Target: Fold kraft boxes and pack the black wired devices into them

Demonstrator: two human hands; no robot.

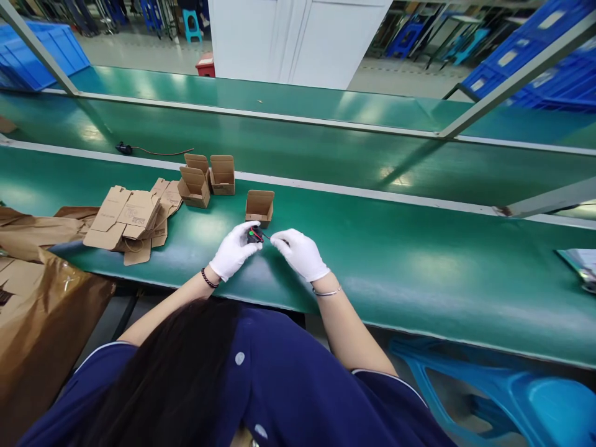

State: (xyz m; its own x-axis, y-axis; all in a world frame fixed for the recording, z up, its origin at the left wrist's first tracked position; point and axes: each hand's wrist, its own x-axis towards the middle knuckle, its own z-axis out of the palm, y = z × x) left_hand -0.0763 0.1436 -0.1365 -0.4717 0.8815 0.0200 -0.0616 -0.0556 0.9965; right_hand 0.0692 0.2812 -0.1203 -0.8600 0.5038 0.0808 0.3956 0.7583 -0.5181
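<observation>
A small black part with red and green marks [254, 235] sits pinched in the white-gloved left hand [234, 249], just above the green worktop [419, 267]. The white-gloved right hand [300, 253] pinches its thin wire, fingers curled, beside an open brown cardboard box [259, 207].

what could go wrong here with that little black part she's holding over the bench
1. The left hand holds the small black part by gloved fingertips while the right hand pinches its thin wire; a tug might strain the wire or make the part slip.
2. The open box sits just behind the hands, so a knock could tip it.
3. The flat cardboard pile overhangs the bench edge and may slide off.
</observation>
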